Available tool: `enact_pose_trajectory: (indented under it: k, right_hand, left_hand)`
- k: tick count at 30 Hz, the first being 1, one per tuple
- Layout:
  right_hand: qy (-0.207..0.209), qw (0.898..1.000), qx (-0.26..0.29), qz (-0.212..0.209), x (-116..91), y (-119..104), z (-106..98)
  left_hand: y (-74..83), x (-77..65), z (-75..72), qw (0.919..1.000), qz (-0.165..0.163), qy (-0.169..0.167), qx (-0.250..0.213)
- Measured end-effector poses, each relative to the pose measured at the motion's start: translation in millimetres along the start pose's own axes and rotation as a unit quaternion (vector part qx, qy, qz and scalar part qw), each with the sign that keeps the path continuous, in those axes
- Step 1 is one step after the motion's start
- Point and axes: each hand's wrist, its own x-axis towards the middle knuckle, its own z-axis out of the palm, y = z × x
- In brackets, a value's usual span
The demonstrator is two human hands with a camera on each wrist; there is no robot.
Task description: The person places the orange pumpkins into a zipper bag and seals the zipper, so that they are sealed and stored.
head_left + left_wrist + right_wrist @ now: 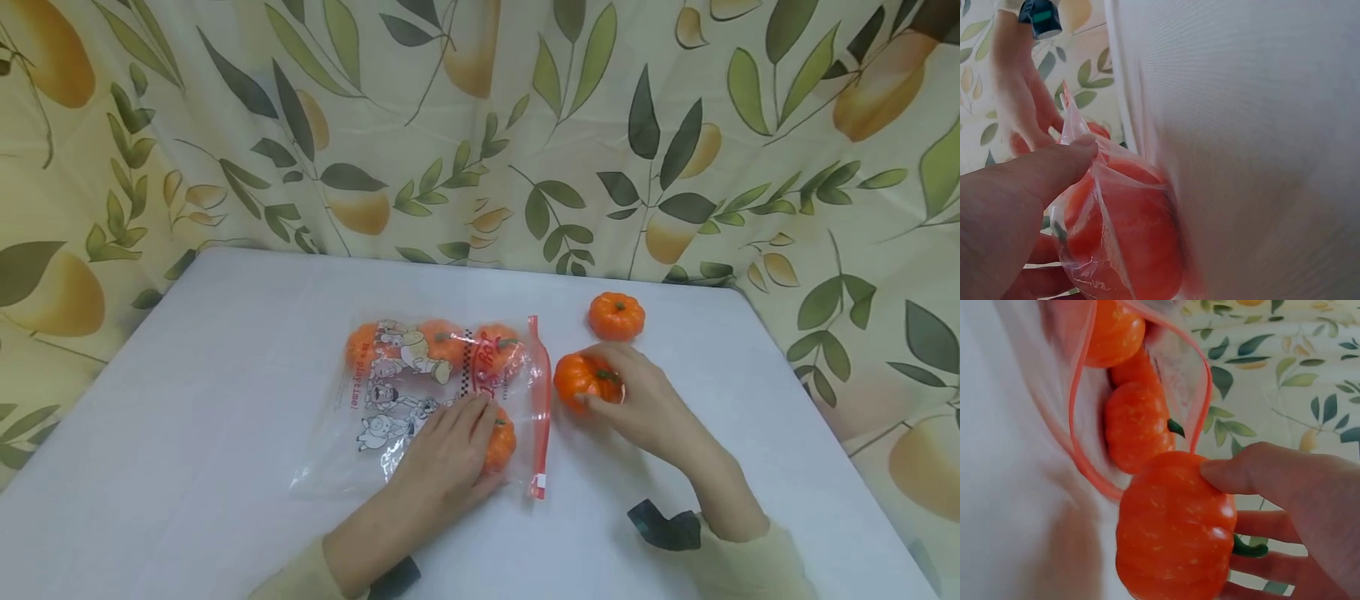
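Observation:
In the head view, a clear printed zip bag (330, 458) lies flat on the table with several small orange pumpkins in it. My left hand (442, 454) grips one bagged pumpkin (501, 446) through the plastic, near the mouth; the left wrist view shows the thumb over the film and fingers round the far side. My right hand (648, 404) holds another orange pumpkin (1172, 531) with a green stem, just outside the mouth. Its thumb is on one side and its fingers on the other. The bag's red zip edge (1202, 394) gapes into a loop in the right wrist view.
One more loose pumpkin (617, 317) sits behind my right hand, toward the table's back right. A white cloth covers the table (187, 400). Behind its far edge hangs a curtain (480, 167) printed with fruit and leaves.

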Motion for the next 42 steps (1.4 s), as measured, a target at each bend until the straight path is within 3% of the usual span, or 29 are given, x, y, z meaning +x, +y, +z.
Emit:
enact_pose_trajectory:
  k: [7,16,22,26,31,34,38,42]
  right_hand:
    - [-0.037,0.999,0.033,-0.022,-7.3,-4.0,10.3]
    - [-0.048,0.997,0.048,-0.037,-10.9,-11.4,17.7]
    - [-0.053,0.997,0.051,-0.037,-10.5,-11.1,20.9]
    - [-0.054,0.996,0.059,-0.042,-10.8,-8.3,22.2]
    - [-0.049,0.996,0.069,-0.036,-11.8,-3.4,23.8]
    - [-0.043,0.996,0.072,-0.031,-11.9,-0.2,26.9]
    - [-0.035,0.996,0.073,-0.029,-10.5,0.9,32.0]
    - [-0.041,0.996,0.077,-0.03,-9.3,0.8,34.2]
  left_hand:
    - [-2.5,4.1,0.6,0.9999,0.011,-0.001,0.003]
    - [-13.7,15.9,-4.5,0.9974,0.035,-0.043,-0.045]
    - [-16.4,19.3,-5.1,0.997,0.042,-0.028,-0.058]
    - [-10.5,20.7,-3.7,0.9987,0.027,-0.011,-0.042]
    - [-0.9,20.3,-0.8,0.9995,-0.002,-0.027,-0.014]
    - [1.8,18.3,1.2,0.9995,-0.004,-0.032,0.004]
    - [4.0,16.3,3.4,0.9996,-0.001,-0.014,0.024]
    - [4.3,14.3,3.3,0.9998,-0.002,-0.008,0.017]
